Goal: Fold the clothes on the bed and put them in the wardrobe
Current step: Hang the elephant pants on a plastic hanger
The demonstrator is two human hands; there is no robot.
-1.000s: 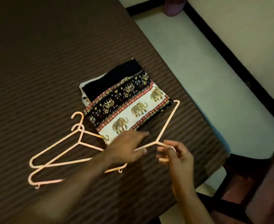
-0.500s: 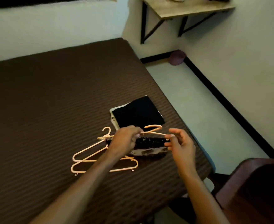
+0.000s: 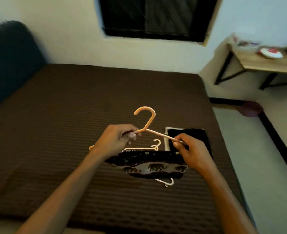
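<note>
Peach plastic hanger [image 3: 147,122] is raised above the bed [image 3: 55,115], left hand [image 3: 115,141] and right hand [image 3: 188,149] each pinching a shoulder; elephant-print cloth [image 3: 149,166] hangs draped beneath, apparently ready for carrying.

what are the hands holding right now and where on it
Both hold the peach hanger with the elephant-print cloth hanging from it: left hand and right hand each grip one sloping arm.

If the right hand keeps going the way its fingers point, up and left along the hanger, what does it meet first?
Probably the left hand, gripping the same raised hanger near its neck; the right hand pinches the arm's other end. Depth is unclear.
</note>
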